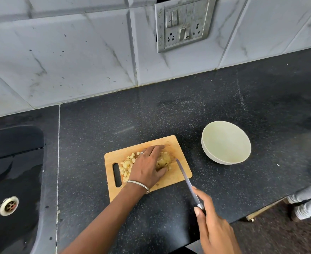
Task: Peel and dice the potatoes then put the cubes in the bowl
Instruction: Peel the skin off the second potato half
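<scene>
A wooden cutting board lies on the black counter. A heap of small potato cubes sits at its left, beside the handle slot. My left hand presses down on a peeled potato piece in the board's middle. My right hand grips the handle of a knife, whose blade tip rests by the right side of the potato piece. A pale empty bowl stands on the counter to the right of the board.
A black sink with a metal drain is set into the counter at the left. The tiled wall with a switch and socket plate rises behind. The counter's edge runs along the lower right, with someone's white-clad feet on the floor beyond.
</scene>
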Demonstrator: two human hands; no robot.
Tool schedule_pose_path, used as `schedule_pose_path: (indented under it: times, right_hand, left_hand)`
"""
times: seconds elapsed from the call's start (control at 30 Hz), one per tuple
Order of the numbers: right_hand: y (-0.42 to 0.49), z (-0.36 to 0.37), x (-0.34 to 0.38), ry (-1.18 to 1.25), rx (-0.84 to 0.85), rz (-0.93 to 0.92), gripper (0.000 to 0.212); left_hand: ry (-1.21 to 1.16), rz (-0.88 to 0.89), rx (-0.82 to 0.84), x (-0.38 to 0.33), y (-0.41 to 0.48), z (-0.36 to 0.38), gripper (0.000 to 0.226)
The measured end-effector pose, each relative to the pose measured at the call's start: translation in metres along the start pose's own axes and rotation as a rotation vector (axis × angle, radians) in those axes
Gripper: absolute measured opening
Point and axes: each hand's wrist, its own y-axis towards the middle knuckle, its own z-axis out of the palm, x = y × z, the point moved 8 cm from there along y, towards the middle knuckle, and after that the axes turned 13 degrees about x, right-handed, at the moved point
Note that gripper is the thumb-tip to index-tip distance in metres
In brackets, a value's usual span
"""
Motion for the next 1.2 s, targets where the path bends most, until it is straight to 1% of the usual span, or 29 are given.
schedule_pose_path:
  times: [0.1,0.23,0.37,0.47,0.57,0.67,0.83,1.03,1.2]
  right_hand:
    - [0.014,-0.001,0.005,0.02,-0.005,-0.042,0.048]
    - [0.02,0.005,0.006,0.047,0.0,-0.072,0.048]
    - [0.023,0.006,0.01,0.021,0.012,-0.097,0.049]
    - [0.028,0.005,0.016,0.017,0.029,-0.104,0.049]
    - [0.034,0.006,0.025,0.03,0.042,-0.113,0.047]
    - [0.042,0.011,0.03,0.022,0.073,-0.105,0.045]
    - [0.052,0.012,0.039,-0.053,0.12,-0.114,0.044]
    - [0.054,0.014,0.041,-0.131,0.101,-0.103,0.047]
    - [0.057,0.018,0.043,-0.191,0.124,-0.084,0.05]
  left_hand:
    - [-0.02,-0.042,0.007,0.004,0.005,0.004,0.057]
    - [-0.055,-0.038,-0.041,0.007,0.005,0.003,0.049]
    - [-0.085,-0.039,-0.055,0.008,0.003,0.002,0.05]
    - [-0.11,-0.037,-0.073,0.007,-0.002,-0.002,0.057]
    - [-0.139,-0.088,-0.112,0.014,-0.011,-0.007,0.059]
    - [-0.163,-0.137,-0.144,0.023,-0.02,-0.01,0.051]
    - [-0.137,-0.149,-0.166,0.023,-0.024,-0.01,0.034]
    - [-0.12,-0.131,-0.161,0.021,-0.024,-0.009,0.027]
    - [-0.088,-0.098,-0.145,0.016,-0.022,-0.012,0.025]
